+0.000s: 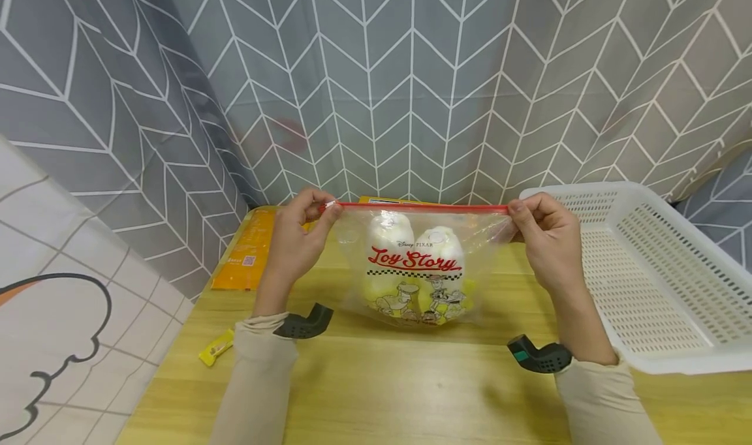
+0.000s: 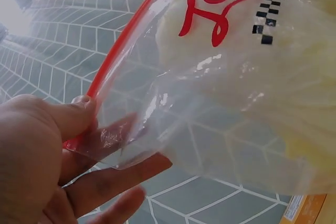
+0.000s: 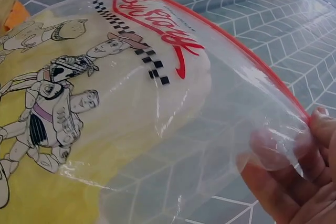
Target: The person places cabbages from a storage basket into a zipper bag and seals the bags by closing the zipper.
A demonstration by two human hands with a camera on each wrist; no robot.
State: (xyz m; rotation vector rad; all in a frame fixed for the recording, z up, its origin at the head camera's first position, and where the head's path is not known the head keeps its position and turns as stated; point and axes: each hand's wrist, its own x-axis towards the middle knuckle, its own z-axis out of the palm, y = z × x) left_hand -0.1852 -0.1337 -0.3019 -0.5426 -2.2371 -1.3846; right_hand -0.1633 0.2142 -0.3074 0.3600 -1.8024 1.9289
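Observation:
A clear zip bag (image 1: 411, 269) with a red top strip and printed "Toy Story" lettering hangs stretched between both hands. Inside it are two rounded white-and-yellow things (image 1: 390, 236), whose kind the plastic and print obscure. The left hand (image 1: 299, 236) pinches the bag's left top corner between thumb and fingers; a whitish piece shows on the strip there. At the opposite top corner, the right hand (image 1: 546, 239) pinches the red strip. In the left wrist view the thumb presses on the strip, with other fingers spread behind the plastic. The strip looks straight and taut.
An orange packet (image 1: 243, 256) lies on the wooden table (image 1: 388, 393) at the left, with a small yellow wrapped piece (image 1: 216, 348) nearer the front. A white perforated basket (image 1: 646, 275) stands on the right. Behind the table hangs a grey patterned curtain (image 1: 388, 92).

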